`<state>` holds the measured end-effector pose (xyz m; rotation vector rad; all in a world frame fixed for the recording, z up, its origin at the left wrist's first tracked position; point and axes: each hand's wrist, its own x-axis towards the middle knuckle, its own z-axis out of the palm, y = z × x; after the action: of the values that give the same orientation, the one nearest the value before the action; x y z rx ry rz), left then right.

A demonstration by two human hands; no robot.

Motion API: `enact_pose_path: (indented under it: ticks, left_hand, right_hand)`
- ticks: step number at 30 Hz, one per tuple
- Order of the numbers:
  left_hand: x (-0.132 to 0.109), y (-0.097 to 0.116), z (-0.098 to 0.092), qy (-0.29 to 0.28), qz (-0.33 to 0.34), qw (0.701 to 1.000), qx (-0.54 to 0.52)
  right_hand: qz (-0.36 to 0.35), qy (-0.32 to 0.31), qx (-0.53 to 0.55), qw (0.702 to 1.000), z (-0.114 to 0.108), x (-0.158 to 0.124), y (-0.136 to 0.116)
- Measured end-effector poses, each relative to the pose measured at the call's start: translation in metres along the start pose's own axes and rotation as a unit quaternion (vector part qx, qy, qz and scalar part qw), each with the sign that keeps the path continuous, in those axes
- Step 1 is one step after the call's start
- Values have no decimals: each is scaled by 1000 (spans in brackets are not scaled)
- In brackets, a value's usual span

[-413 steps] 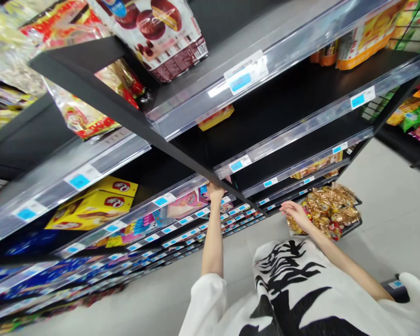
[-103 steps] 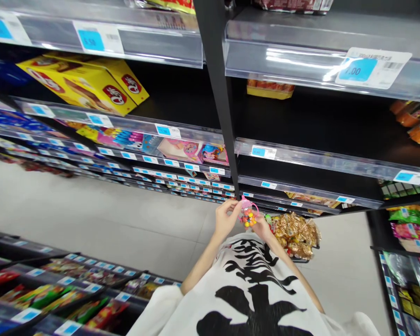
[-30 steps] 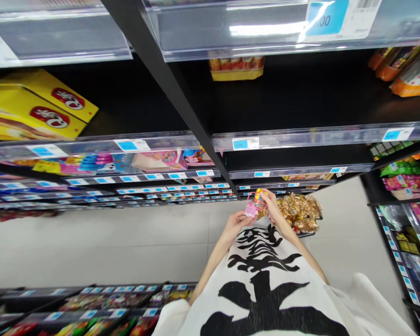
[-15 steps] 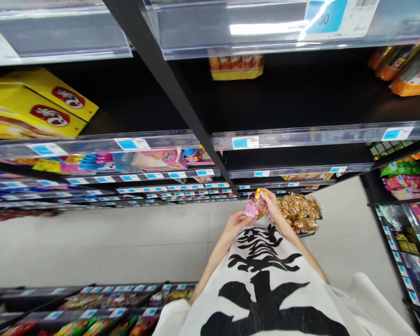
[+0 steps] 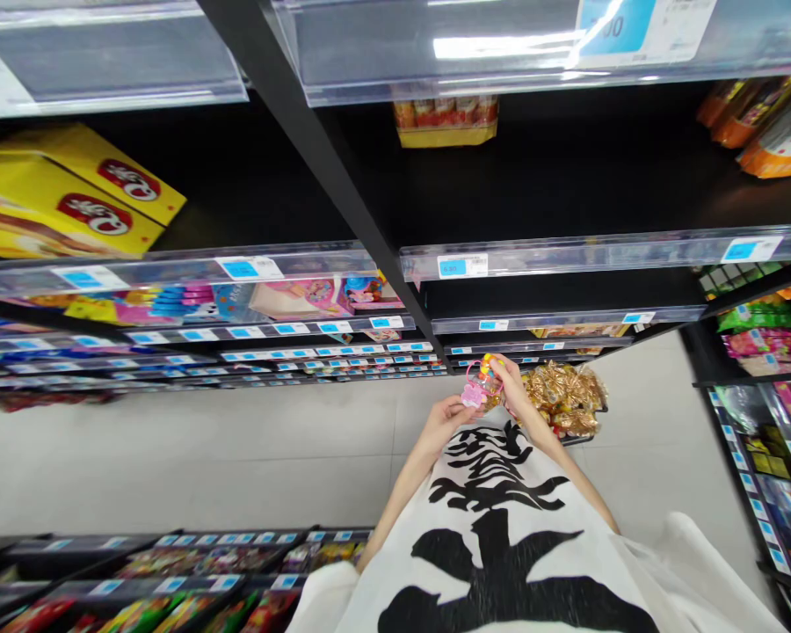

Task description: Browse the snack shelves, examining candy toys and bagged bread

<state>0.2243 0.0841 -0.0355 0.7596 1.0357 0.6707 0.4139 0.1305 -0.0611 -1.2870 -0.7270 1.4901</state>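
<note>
Both of my hands are on a small clear plastic candy toy (image 5: 489,381) in front of my waist. It has a yellow top, a pink loop at its side and a pink flower-shaped piece (image 5: 473,395). My left hand (image 5: 449,417) pinches it at the flower piece, low on the left. My right hand (image 5: 510,381) is closed around its upper right side, near the yellow top. Beside my right forearm, lower down, is a pile of gold-wrapped packets (image 5: 565,391) in a dark-edged holder. The toy's details are too small to read.
Black shelving with clear price rails (image 5: 586,255) rises close in front of me. Yellow boxes (image 5: 98,198) stand on the left shelf, and orange packs (image 5: 781,141) at the far right. Grey tiled floor (image 5: 270,431) lies below. More racks (image 5: 758,466) stand to the right and behind.
The view has shifted very slightly. Both hands keep the same hold on the candy toy.
</note>
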Motion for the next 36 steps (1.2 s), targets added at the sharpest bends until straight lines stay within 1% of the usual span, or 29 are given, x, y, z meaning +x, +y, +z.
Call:
enact_pose_path:
  ticks: [9,23,26,30,36]
  left_hand:
    - [-1,3,3,1,2,1000,1]
    - [-1,2,5,5,9,1000,7]
    - [-1,2,6,10,8,1000,10]
    - [-2,2,6,12,10,1000,11]
    - [-3,1,5,9,14,1000,12]
  right_hand:
    - [-11,-11,30,999,-2,0,3]
    - [-12,0,3,1000,-2,-1,2]
    - [-13,-7,11,1000,-2,-1,2]
    - [-22,-15,3,1000,-3,0,4]
    - [-31,-7,-28,999,-6,3,10]
